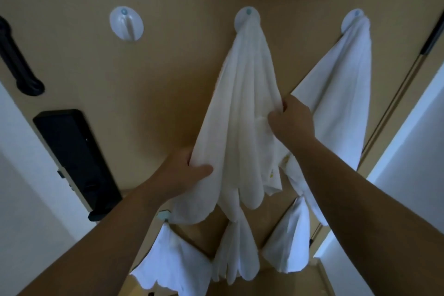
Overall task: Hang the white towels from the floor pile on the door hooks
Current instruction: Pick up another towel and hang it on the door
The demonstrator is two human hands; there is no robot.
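A white towel, hung on the middle hook, was gripped at both edges by the left hand and right hand, seemingly to spread it.

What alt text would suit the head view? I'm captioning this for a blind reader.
Both hands grip a white towel hanging from the middle hook on a tan door: left hand at its left edge, right hand at its right. The left hook is bare; four more towels hang nearby.
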